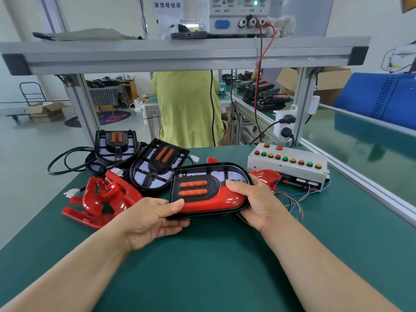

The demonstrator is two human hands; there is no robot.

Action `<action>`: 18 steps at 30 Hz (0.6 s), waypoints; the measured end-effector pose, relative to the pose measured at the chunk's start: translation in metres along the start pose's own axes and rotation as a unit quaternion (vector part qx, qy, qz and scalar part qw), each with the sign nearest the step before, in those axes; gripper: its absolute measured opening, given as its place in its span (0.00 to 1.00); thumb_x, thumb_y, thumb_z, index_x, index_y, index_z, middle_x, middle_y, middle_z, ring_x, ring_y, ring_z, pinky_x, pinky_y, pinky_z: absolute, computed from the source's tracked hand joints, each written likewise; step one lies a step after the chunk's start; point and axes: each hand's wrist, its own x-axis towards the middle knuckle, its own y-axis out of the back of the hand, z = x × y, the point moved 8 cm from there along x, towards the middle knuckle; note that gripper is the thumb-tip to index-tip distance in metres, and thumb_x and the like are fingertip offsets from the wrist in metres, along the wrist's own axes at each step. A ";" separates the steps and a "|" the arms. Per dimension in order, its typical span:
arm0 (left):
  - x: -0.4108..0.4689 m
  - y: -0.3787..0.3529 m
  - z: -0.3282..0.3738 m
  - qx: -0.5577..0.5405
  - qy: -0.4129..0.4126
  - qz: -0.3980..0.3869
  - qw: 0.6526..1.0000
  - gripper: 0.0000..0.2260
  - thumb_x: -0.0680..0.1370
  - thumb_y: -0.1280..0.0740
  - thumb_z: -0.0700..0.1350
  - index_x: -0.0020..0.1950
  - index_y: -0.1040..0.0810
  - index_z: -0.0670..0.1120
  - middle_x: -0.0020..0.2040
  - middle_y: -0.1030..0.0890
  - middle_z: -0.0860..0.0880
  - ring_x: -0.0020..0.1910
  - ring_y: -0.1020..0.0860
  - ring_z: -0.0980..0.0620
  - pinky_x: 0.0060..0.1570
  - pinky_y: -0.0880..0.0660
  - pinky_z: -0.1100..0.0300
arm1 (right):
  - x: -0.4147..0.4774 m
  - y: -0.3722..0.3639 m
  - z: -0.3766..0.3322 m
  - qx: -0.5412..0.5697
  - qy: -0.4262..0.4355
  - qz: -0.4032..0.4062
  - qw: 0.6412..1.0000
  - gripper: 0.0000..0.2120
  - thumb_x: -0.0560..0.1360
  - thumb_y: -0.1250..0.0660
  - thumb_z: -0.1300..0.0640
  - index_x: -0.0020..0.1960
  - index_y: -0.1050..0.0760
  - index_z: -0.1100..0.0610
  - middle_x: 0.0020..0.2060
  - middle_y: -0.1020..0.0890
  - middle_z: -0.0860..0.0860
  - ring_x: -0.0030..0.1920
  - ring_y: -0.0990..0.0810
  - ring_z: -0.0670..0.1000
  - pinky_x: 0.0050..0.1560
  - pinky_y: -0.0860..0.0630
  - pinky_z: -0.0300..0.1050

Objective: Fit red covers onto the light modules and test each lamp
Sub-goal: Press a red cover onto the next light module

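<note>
A: Where's the task thing? Quick.

B: Light module [195, 188], centre of view, held in both hands. Resting on the surface [202, 266] or lifted off it, I cannot tell. Its long axis runs 9 to 3. The red cover [216, 200] sits on its 6 o'clock half. The orange strips and the board toward 12 show uncovered.

A: Which hand where?

B: Left hand [150, 221] at the 9 o'clock end, right hand [254, 199] at the 3 o'clock end. Both are on the module, so neither is nearer.

A: Grip state?

B: Left grip: thumb on top at the cover's 9 o'clock edge, fingers curled under the housing, clamped on the module. Right grip: thumb over the top toward the 12 o'clock rim, fingers wrapped round the rounded end, closed on it too. Nothing else in either.

A: Cover seated?

B: Cannot tell. It looks flush along the 6 o'clock rim, but that's a guess.

A: What does the next move turn on?

B: The test box [288, 164] lies at 2 o'clock from the module, near the right hand, with wires [292, 199] between. I'd judge the right grip nearer the buttons.

A: Rest?

B: Bare modules [155, 167] at 10 to 11, loose red covers [103, 199] at 9.
</note>
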 end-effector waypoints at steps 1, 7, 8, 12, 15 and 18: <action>0.000 0.000 0.000 0.002 -0.004 0.002 1.000 0.22 0.68 0.28 0.47 0.57 0.20 0.35 0.49 0.15 0.40 0.43 0.15 0.46 0.43 0.17 0.57 | 0.000 0.000 0.000 -0.001 0.001 0.000 1.000 0.34 0.60 0.27 0.69 0.66 0.27 0.66 0.50 0.15 0.63 0.42 0.15 0.59 0.46 0.16 0.55; 0.001 0.000 0.003 0.026 -0.023 0.017 0.999 0.18 0.67 0.28 0.47 0.51 0.19 0.38 0.45 0.15 0.41 0.38 0.16 0.49 0.38 0.18 0.60 | 0.001 0.001 -0.001 -0.005 0.001 -0.005 1.000 0.34 0.60 0.27 0.68 0.67 0.27 0.66 0.55 0.17 0.65 0.46 0.16 0.61 0.50 0.17 0.57; 0.001 0.000 0.004 0.032 -0.028 0.021 0.999 0.18 0.67 0.28 0.48 0.52 0.20 0.38 0.44 0.15 0.40 0.37 0.16 0.50 0.37 0.19 0.61 | 0.001 0.001 -0.001 -0.007 0.002 -0.007 1.000 0.34 0.61 0.27 0.68 0.67 0.27 0.66 0.56 0.18 0.66 0.47 0.16 0.61 0.50 0.17 0.57; 0.002 -0.001 0.006 0.039 -0.041 0.034 0.998 0.15 0.69 0.28 0.47 0.51 0.21 0.39 0.41 0.15 0.41 0.31 0.20 0.53 0.33 0.23 0.63 | 0.001 0.001 -0.001 -0.010 0.000 -0.012 1.000 0.33 0.62 0.28 0.68 0.67 0.27 0.66 0.57 0.18 0.67 0.47 0.17 0.62 0.50 0.17 0.57; 0.001 -0.001 0.007 0.037 -0.043 0.034 0.998 0.12 0.73 0.29 0.46 0.52 0.20 0.40 0.41 0.15 0.41 0.30 0.21 0.54 0.31 0.24 0.64 | 0.001 0.000 -0.002 -0.011 0.003 -0.023 1.000 0.32 0.62 0.28 0.68 0.66 0.27 0.67 0.57 0.18 0.67 0.48 0.17 0.62 0.51 0.18 0.58; 0.001 -0.002 0.007 0.038 -0.048 0.027 0.998 0.16 0.69 0.28 0.48 0.53 0.19 0.40 0.41 0.16 0.41 0.30 0.21 0.54 0.31 0.24 0.65 | 0.001 -0.001 -0.003 -0.011 0.005 -0.034 0.999 0.30 0.63 0.29 0.68 0.66 0.26 0.67 0.56 0.18 0.66 0.47 0.16 0.61 0.50 0.17 0.58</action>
